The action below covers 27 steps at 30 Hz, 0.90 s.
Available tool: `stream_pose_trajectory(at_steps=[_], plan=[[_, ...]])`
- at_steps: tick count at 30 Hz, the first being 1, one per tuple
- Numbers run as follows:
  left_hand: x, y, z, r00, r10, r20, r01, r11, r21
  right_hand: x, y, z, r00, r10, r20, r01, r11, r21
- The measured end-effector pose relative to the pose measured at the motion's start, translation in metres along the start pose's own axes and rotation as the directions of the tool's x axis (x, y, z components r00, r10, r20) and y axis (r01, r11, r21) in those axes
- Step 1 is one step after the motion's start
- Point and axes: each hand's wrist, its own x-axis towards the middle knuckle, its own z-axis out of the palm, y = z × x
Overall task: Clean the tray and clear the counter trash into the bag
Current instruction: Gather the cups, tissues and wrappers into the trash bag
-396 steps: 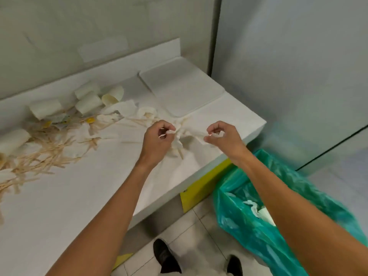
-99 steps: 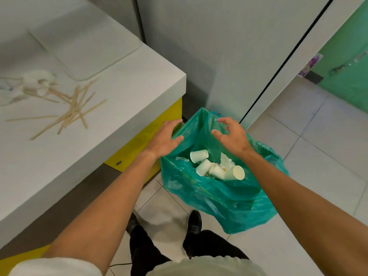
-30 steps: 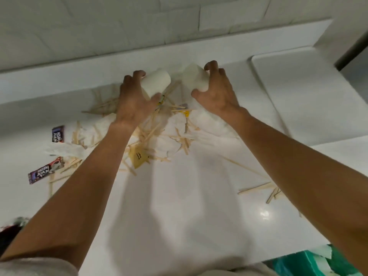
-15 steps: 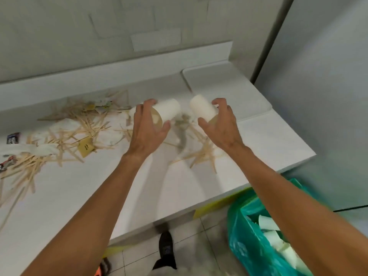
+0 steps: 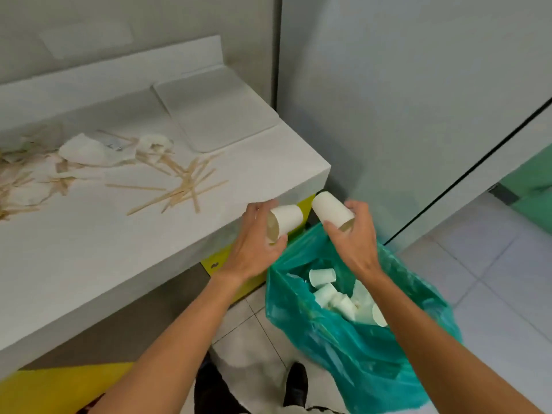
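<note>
My left hand (image 5: 255, 243) grips a white paper cup (image 5: 288, 220) lying sideways, just past the counter's corner. My right hand (image 5: 355, 237) grips a second white paper cup (image 5: 330, 211), tilted, above the far rim of the green trash bag (image 5: 367, 360). The bag stands open on the floor beside the counter and holds several white cups (image 5: 334, 297). On the white counter (image 5: 89, 255) lie scattered wooden stir sticks (image 5: 182, 186) and crumpled paper napkins (image 5: 89, 152). A flat white tray (image 5: 215, 112) sits at the counter's back right corner.
A grey wall panel (image 5: 403, 85) rises right of the counter. The counter's base is yellow (image 5: 227, 261). My black shoes (image 5: 294, 383) stand on the tiled floor next to the bag. A green door (image 5: 531, 189) is at the far right.
Both hands lifted a cup each from the pile at the back of the counter and carried them right, off the counter edge to above the bag.
</note>
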Motion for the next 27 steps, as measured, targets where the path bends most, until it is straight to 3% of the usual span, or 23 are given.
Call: stream_pose_trajectory(at_steps=[4, 8, 15, 27], plan=[[-0.012, 0.003, 0.064, 0.983, -0.081, 0.164, 0.072, 0.996, 0.061, -0.02, 0.06, -0.038, 0.986, 0.166, 0.027, -0.162, 0.98, -0.118], [-0.018, 0.009, 0.11, 0.963, -0.154, 0.221, 0.145, 0.988, 0.058, -0.035, 0.1, -0.064, 0.967, 0.252, 0.029, -0.245, 0.958, -0.148], [-0.022, 0.005, 0.136, 0.855, -0.311, 0.415, 0.28, 0.951, 0.135, -0.045, 0.125, -0.083, 0.966, 0.244, 0.088, -0.221, 0.952, -0.213], [-0.038, -0.005, 0.04, 0.966, -0.202, 0.164, 0.187, 0.977, 0.104, -0.018, 0.037, -0.023, 0.938, -0.057, 0.342, 0.1, 0.989, -0.11]])
